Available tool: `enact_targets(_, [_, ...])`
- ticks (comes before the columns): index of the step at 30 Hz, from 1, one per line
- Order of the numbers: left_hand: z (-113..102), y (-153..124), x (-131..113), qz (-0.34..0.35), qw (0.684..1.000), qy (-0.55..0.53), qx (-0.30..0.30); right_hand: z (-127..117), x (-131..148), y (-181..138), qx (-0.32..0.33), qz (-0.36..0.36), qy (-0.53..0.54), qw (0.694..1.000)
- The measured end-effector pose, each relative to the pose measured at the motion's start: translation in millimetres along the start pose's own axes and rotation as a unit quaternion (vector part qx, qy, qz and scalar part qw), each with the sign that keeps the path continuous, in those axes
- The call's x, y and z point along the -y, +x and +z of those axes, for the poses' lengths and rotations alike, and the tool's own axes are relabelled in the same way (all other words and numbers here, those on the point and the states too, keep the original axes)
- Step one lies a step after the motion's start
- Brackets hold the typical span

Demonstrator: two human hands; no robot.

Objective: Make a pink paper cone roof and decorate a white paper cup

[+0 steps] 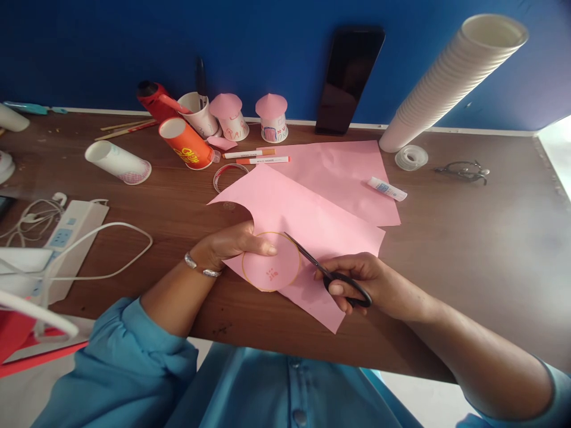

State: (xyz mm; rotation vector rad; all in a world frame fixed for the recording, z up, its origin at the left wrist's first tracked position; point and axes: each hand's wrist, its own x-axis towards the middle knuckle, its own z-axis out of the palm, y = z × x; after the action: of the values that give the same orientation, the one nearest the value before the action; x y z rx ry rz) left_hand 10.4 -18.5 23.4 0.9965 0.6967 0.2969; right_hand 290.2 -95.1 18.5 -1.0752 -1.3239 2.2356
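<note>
My left hand (250, 242) grips a sheet of pink paper (307, 214) at its left side, thumb on top and the other fingers hidden beneath. A circle outlined in yellow, with a small red mark inside, is drawn on the paper near that thumb. A curved piece is cut away from the sheet's upper left edge. In my right hand (357, 279) is a pair of black-handled scissors (307, 254), my fingers through the handles. Their blades lie over the paper along the circle's upper right edge, looking closed or nearly so.
Behind the paper lie another pink sheet (348, 160), markers (263, 160), a glue tube (387, 189) and tape (411, 157). Two cups with pink cone roofs (271, 116) stand by the blue wall. A tall cup stack (450, 83) leans right; a power strip (66, 244) with cables lies left.
</note>
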Motion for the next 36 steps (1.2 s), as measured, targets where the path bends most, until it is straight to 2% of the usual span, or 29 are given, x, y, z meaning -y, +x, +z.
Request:
enact_targets(10, [3, -3, 0, 0.004, 0.999, -0.006, -0.036, -7, 1, 2, 0.025, -0.006, -0.006, 1.000])
enact_targets(26, [2, -5, 1, -0.009, 0.998, -0.009, -0.056, -6, 1, 1, 0.011, -0.010, -0.013, 1.000])
enact_targets(29, [-4, -5, 11, -0.009, 0.997, -0.051, -0.057, -4, 2, 2, -0.015, -0.013, 0.008, 1.000])
enact_targets(32, [-10, -1, 21, 0.016, 0.996, -0.075, -0.045, -1, 2, 4, -0.072, -0.040, 0.044, 0.996])
enact_targets(36, [-5, 12, 21, 0.133, 0.983, -0.120, -0.027, 3, 0, 8, -0.148, -0.074, 0.070, 0.984])
